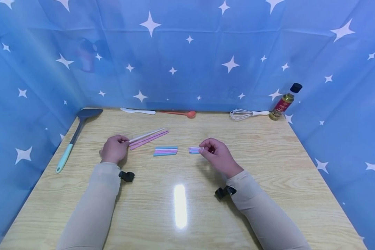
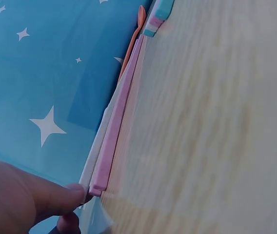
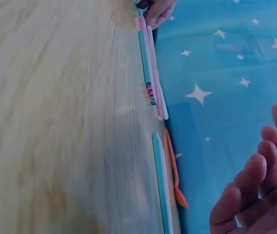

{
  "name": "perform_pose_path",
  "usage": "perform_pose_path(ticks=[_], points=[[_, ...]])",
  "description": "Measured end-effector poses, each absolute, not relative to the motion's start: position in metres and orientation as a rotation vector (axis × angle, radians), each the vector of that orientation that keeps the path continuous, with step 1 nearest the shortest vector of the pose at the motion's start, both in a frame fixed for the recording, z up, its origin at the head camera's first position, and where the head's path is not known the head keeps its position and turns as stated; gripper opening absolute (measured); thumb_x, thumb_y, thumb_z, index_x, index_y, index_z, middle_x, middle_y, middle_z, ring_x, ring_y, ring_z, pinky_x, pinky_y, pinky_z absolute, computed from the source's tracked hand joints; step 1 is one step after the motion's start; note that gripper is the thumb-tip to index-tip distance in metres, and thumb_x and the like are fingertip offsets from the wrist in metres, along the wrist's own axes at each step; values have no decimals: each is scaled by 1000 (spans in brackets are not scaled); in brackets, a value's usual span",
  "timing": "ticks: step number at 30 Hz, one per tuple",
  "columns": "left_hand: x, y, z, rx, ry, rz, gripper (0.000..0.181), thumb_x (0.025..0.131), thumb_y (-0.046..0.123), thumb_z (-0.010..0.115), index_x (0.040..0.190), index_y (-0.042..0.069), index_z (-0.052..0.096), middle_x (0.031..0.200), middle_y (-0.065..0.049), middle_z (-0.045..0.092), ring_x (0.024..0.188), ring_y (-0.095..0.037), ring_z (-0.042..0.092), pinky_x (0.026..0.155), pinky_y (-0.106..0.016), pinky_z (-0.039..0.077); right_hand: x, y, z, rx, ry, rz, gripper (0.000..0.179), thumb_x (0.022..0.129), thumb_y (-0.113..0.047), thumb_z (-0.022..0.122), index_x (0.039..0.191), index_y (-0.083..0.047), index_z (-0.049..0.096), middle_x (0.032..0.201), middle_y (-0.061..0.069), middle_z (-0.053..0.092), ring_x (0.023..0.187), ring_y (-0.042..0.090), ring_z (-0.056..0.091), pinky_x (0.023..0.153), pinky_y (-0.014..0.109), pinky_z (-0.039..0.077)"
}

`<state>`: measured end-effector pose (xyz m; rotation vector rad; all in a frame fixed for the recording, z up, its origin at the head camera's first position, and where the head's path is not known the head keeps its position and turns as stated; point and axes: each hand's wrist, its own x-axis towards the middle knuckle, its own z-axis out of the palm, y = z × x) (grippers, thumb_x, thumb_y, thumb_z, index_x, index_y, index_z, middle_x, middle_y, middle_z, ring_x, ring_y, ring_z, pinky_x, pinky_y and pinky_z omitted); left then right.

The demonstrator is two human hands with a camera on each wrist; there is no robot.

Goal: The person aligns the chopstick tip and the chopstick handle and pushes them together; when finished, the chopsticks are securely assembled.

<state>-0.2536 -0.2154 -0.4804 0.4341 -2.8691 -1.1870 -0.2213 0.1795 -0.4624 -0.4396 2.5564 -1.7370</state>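
Two stick bundles [image 1: 165,150] lie gathered at the frame's centre, but left of them the left hand [image 1: 115,150] pinches a white stick [image 1: 148,134], not yet flush with pink sticks [image 1: 150,140], the right hand [image 1: 217,158] relaxed.

The person wears a long-sleeved top of pale greyish beige, the cloth plain and matte on both arms. The left sleeve [image 1: 90,205] fits closely, with soft wrinkles near the cuff and a faint line crossing it at the lower edge of the head view. The right sleeve [image 1: 265,211] matches it, marked by a few shallow creases along the forearm. Both end at the wrist, leaving the left hand [image 1: 115,148] and the right hand [image 1: 218,156] bare. Beside the left cuff sits a small, blocky black wrist camera [image 1: 128,176]; a second black wrist camera [image 1: 220,193] sits at the right cuff.
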Motion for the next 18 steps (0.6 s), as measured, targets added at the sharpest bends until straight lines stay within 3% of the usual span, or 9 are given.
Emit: perform_pose_path(ticks=[18], points=[[-252, -217, -475, 271, -3033, -1160, 26, 105, 22, 53, 120, 13, 73, 119, -15, 70, 99, -36, 59, 101, -66, 26, -227, 187, -467, -366, 2542, -1696, 15, 100, -12, 72, 110, -1, 70, 89, 6, 55, 78, 20, 49, 66, 24, 42]])
